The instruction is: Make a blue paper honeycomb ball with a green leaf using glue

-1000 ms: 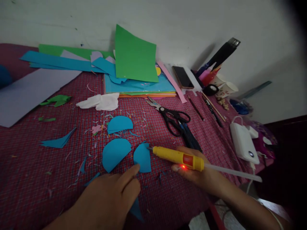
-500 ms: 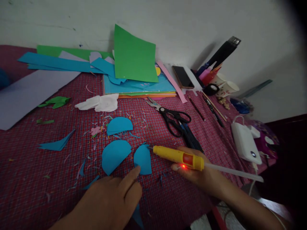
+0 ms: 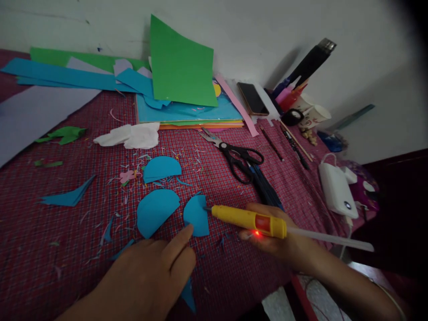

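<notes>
My right hand [image 3: 264,229] is wrapped round a yellow hot glue gun [image 3: 234,217] with a red light and a clear glue stick out of its back. The gun's nozzle is at the right, straight edge of a small blue half-round paper piece [image 3: 197,218]. My left hand [image 3: 150,272] lies on the table with its index finger stretched out, the tip touching that piece's lower edge; its other fingers are partly hidden. Close by, blue half-round paper pieces [image 3: 157,211] lie left of it, and further back is a blue half-round stack [image 3: 162,168].
Black-handled scissors [image 3: 234,154] lie open behind the glue gun. A white tissue [image 3: 130,136], paper scraps, stacked coloured sheets [image 3: 190,113] and a green sheet [image 3: 182,67] lie farther back. On the right are a phone [image 3: 253,99], pencils, paper cups [image 3: 316,117] and a white power bank [image 3: 337,189].
The glue gun's nozzle has moved down the straight edge of the small blue piece, from near its top corner. My left finger stays on the paper. The view has shifted slightly.
</notes>
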{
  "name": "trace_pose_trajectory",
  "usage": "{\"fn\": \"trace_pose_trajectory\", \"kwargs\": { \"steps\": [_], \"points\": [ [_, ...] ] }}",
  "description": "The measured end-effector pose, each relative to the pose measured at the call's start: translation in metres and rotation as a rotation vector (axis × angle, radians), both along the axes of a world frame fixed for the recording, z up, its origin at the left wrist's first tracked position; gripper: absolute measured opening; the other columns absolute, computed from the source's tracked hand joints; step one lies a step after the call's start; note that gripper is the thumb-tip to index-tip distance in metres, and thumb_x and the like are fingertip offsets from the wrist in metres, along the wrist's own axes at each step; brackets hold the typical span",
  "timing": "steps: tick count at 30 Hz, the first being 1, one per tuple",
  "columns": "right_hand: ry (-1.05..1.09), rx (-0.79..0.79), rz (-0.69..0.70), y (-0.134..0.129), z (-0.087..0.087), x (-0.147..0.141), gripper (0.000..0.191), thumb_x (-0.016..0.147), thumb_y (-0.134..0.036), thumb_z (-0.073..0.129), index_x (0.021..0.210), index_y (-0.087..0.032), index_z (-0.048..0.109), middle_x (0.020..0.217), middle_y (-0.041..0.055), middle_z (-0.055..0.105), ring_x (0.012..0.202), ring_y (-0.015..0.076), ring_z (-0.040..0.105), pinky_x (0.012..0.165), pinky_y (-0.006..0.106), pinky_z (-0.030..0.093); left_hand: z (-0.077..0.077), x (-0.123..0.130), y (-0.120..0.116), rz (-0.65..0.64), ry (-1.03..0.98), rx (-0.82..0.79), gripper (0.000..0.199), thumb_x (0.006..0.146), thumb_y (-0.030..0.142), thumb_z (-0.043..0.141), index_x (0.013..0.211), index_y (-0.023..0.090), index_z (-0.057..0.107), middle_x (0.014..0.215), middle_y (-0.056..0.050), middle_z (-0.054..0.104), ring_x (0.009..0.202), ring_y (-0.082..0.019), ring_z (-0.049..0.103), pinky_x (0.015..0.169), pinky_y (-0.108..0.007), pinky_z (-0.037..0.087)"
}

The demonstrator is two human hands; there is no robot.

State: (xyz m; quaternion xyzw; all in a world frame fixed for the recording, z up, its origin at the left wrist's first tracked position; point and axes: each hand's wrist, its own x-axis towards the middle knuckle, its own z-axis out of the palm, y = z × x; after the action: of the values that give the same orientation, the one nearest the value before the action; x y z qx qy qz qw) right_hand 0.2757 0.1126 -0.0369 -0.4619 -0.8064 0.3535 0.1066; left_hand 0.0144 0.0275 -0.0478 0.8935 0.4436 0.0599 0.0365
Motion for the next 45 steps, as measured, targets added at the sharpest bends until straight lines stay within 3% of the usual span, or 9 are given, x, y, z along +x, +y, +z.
{"fn": "trace_pose_trajectory", "kwargs": {
  "steps": [7, 12, 25, 29, 37, 45],
  "points": [
    [0.0, -0.172, -0.011, -0.005, 0.013, -0.001, 0.034, 0.083, -0.045, 0.062, 0.067, -0.021, 0.045, 0.062, -0.004, 0.047, 0.051, 0.0094, 0.042, 0.045, 0.024, 0.031, 0.004, 0.0, 0.001, -0.008, 0.038, -0.001, 0.032, 0.071, -0.004, 0.038, 0.072, 0.022, 0.057, 0.12, -0.003, 0.071, 0.053, -0.016, 0.061, 0.049, -0.03, 0.047],
    [-0.04, -0.236, 0.014, -0.009, 0.017, 0.002, 0.031, 0.083, -0.042, 0.061, 0.068, -0.021, 0.046, 0.064, -0.0033, 0.047, 0.054, 0.0104, 0.044, 0.048, 0.025, 0.032, 0.0, 0.003, 0.004, -0.004, -0.071, 0.105, 0.031, 0.071, -0.004, 0.037, 0.069, 0.021, 0.056, 0.105, -0.007, 0.075, 0.046, -0.016, 0.057, 0.044, -0.029, 0.042],
    [-0.053, -0.349, 0.045, -0.015, 0.023, 0.004, 0.031, 0.083, -0.044, 0.06, 0.069, -0.02, 0.047, 0.068, -0.0014, 0.051, 0.058, 0.0121, 0.049, 0.051, 0.025, 0.034, 0.003, 0.0, 0.009, -0.033, -0.097, 0.136, 0.035, 0.077, -0.004, 0.032, 0.068, 0.021, 0.054, 0.104, -0.007, 0.076, 0.047, -0.016, 0.059, 0.042, -0.029, 0.044],
    [-0.05, -0.3, 0.008, -0.012, 0.021, 0.002, 0.032, 0.085, -0.046, 0.06, 0.069, -0.02, 0.048, 0.065, -0.0024, 0.05, 0.055, 0.0107, 0.046, 0.048, 0.024, 0.033, 0.002, 0.0, 0.009, -0.053, -0.116, 0.135, 0.035, 0.078, -0.003, 0.03, 0.069, 0.022, 0.054, 0.103, -0.009, 0.076, 0.046, -0.016, 0.059, 0.041, -0.029, 0.043],
    [0.059, -0.091, -0.079, 0.0, 0.003, -0.005, 0.036, 0.083, -0.055, 0.058, 0.07, -0.022, 0.055, 0.066, -0.0003, 0.056, 0.055, 0.0133, 0.051, 0.054, 0.028, 0.045, 0.004, -0.002, 0.006, -0.036, -0.058, 0.046, 0.031, 0.07, -0.004, 0.037, 0.073, 0.021, 0.055, 0.112, -0.007, 0.073, 0.055, -0.017, 0.065, 0.05, -0.029, 0.05],
    [0.118, -0.153, -0.15, 0.004, 0.007, -0.014, 0.02, 0.081, -0.042, 0.064, 0.08, -0.022, 0.062, 0.071, 0.0004, 0.062, 0.06, 0.0148, 0.057, 0.055, 0.027, 0.048, 0.007, -0.003, 0.006, -0.039, 0.005, 0.0, 0.035, 0.067, -0.007, 0.038, 0.076, 0.021, 0.056, 0.118, -0.006, 0.071, 0.059, -0.018, 0.068, 0.051, -0.03, 0.055]
  ]
}}
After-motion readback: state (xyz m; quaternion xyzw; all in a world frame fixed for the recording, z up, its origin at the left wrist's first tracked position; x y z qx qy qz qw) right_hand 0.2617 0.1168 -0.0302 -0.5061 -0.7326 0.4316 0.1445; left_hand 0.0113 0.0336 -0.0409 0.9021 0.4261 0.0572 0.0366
